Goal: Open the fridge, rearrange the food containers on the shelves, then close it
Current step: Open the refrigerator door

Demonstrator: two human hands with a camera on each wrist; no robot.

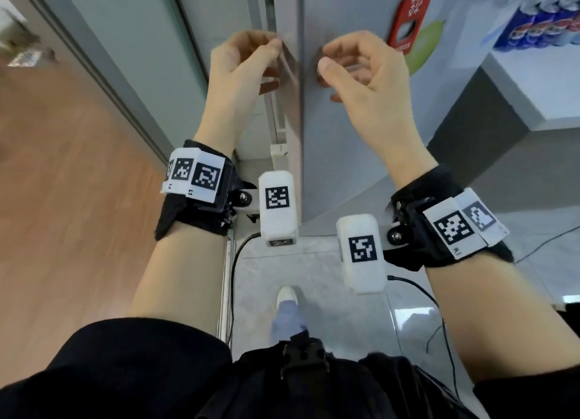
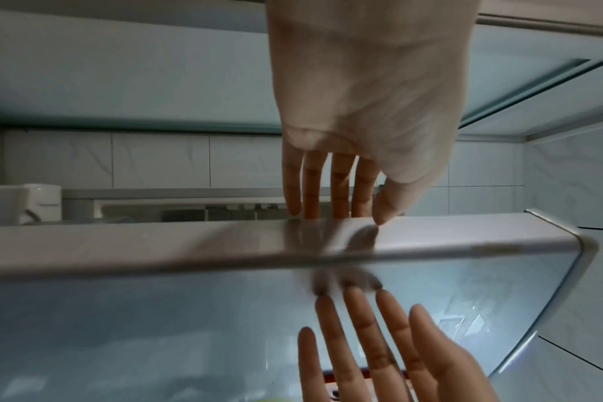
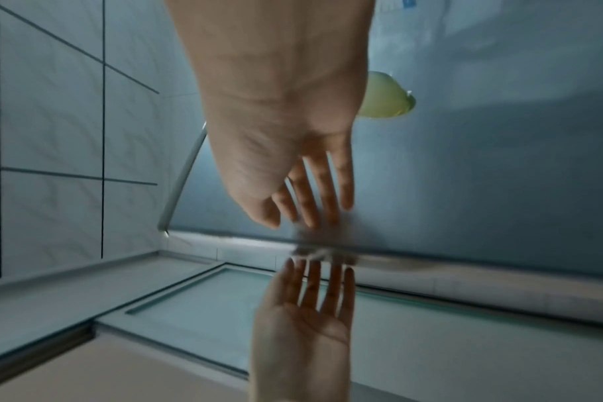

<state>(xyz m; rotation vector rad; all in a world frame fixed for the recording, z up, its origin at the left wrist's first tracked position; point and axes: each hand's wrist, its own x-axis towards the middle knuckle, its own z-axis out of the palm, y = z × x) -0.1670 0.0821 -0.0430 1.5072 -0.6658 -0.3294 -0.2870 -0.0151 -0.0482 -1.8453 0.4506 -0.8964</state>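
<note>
Looking from the head view I see my left hand (image 1: 241, 70) hooked on the fridge door (image 1: 345, 142) edge and my right hand (image 1: 364, 73) loose on its front (wrist views show straight fingers (image 2: 341, 187), holding nothing).

Glossy grey fridge door (image 1: 342, 155), upright, red and green stickers on its front

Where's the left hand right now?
In the head view, the left hand is left of center, fingertips on the fridge door edge, with the right hand just beside it.
</note>
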